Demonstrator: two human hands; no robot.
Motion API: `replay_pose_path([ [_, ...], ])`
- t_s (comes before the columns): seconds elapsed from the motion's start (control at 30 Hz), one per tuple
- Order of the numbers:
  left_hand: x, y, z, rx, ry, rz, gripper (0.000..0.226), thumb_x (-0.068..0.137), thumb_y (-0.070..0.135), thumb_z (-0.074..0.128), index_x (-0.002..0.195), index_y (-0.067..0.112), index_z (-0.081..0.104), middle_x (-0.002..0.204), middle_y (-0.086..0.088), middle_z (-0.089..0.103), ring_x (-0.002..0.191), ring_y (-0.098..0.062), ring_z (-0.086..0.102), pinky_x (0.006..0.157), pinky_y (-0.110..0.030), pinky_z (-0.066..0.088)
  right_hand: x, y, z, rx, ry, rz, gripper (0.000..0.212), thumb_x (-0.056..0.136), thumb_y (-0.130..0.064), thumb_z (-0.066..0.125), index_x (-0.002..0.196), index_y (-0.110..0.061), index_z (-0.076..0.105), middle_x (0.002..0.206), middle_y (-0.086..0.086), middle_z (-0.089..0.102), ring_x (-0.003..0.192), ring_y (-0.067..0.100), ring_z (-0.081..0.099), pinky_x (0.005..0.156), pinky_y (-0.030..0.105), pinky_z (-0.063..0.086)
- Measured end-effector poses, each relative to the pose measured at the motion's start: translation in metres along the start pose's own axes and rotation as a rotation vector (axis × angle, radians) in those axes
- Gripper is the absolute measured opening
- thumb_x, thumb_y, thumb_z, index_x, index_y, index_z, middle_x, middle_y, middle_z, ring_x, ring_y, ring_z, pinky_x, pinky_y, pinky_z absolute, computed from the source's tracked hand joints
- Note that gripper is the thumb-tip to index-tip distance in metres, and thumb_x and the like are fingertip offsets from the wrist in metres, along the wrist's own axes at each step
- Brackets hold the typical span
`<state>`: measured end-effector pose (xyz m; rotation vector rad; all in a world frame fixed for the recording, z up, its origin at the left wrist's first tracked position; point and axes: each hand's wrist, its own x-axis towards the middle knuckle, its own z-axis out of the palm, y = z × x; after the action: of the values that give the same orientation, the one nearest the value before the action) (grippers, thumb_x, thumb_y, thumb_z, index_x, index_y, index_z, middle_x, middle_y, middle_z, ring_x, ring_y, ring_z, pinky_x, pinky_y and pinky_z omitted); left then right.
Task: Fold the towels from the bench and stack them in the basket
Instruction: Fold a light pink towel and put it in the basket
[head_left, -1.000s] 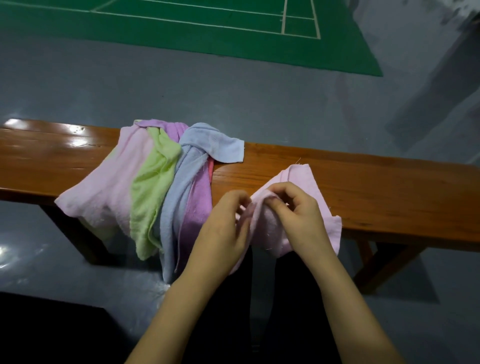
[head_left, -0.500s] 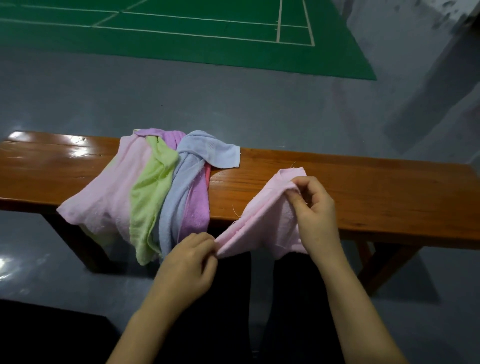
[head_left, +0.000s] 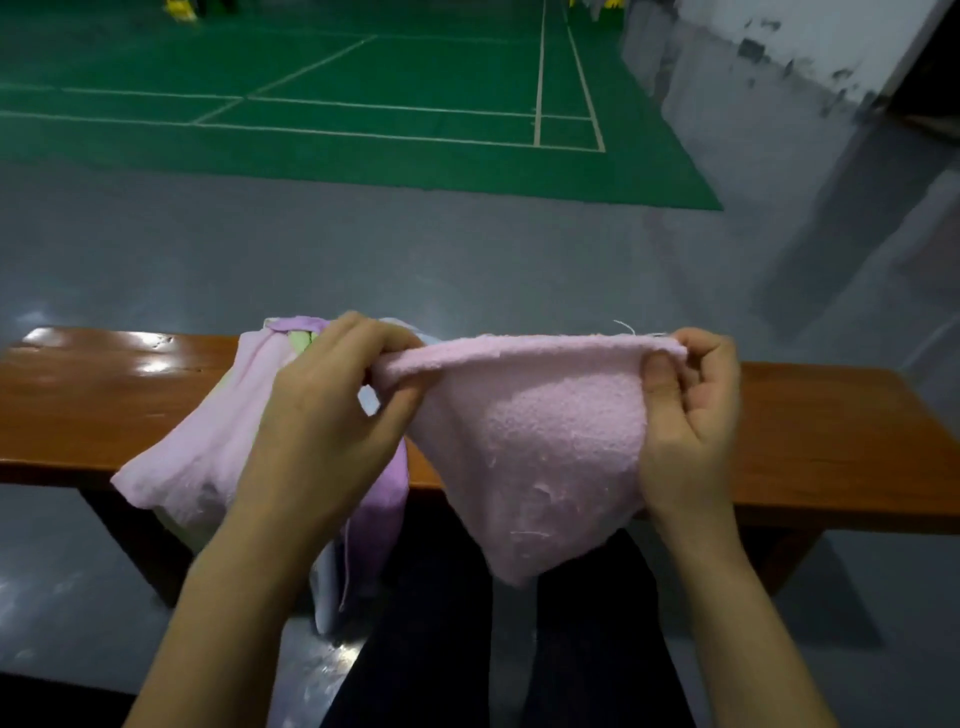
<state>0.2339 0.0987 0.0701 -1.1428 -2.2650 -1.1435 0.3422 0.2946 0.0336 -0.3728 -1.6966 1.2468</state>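
Left hand (head_left: 332, 415) and right hand (head_left: 691, 415) each pinch an upper corner of a pink towel (head_left: 530, 447), its top edge stretched between them, the remainder hanging to a point. Wooden bench (head_left: 831, 431) behind. Pile of towels (head_left: 197, 457) draped over the bench's near edge, left of centre.

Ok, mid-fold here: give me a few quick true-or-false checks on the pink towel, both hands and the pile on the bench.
1. Both hands grip the pink towel along its top edge. True: left hand, right hand.
2. The pink towel lies flat on the bench. False: it hangs in the air between the hands.
3. A pile of towels sits on the bench, left of the held one. True.
4. The basket stands on the bench. False: no basket is in view.
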Motion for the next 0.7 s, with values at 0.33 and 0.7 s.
replay_pose_path([
  [0.33,0.032,-0.021,0.044,-0.504,-0.058,-0.39,0.005,0.092,0.014,0.06,0.096,0.016,0.063,0.089,0.005,0.063,0.074,0.011,0.054,0.071,-0.008,0.042,0.033,0.015,0.018,0.13,0.042,0.283,0.015,0.099,-0.012,0.047,0.087,-0.02,0.052,0.089,0.003,0.061,0.078,0.007,0.055,0.069,0.018,0.043],
  [0.7,0.103,0.005,0.032,-0.356,0.113,-0.103,0.009,0.096,0.015,0.054,0.089,0.015,0.06,0.076,0.012,0.056,0.066,0.007,0.048,0.061,-0.009,0.037,0.1,-0.017,0.019,0.114,0.07,0.126,0.009,0.101,-0.019,0.043,0.097,-0.015,0.05,0.085,-0.005,0.054,0.069,-0.007,0.05,0.064,0.011,0.039],
])
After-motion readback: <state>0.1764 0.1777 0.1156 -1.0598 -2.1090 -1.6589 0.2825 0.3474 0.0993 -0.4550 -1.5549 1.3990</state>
